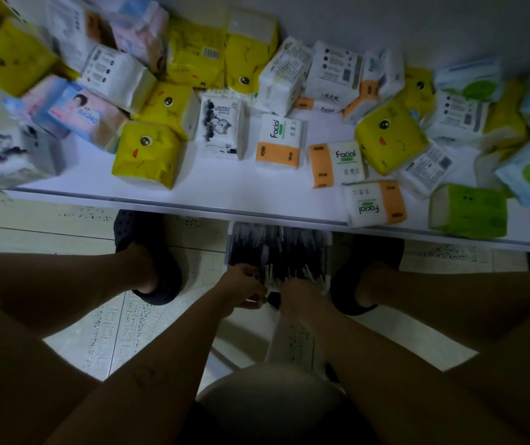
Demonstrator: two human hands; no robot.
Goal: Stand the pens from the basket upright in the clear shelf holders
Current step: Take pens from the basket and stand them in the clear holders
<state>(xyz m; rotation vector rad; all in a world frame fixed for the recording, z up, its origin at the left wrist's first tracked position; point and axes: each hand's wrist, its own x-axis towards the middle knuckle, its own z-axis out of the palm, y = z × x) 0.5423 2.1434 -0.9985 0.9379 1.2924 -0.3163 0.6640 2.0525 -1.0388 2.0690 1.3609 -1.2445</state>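
Note:
A basket (327,252) full of dark pens (276,248) sits on the floor between my feet, partly under the shelf edge. My left hand (244,289) is at the basket's near left corner with its fingers curled round several pens. My right hand (299,292) reaches into the near edge of the basket, fingers curled among the pens. The scene is dim and what exactly each hand holds is hard to make out. No clear holders are in view.
A white shelf (225,187) runs across the view, covered with several tissue packs (145,152) in yellow, white, orange and green. My feet in dark slippers (148,252) stand on the tiled floor either side of the basket.

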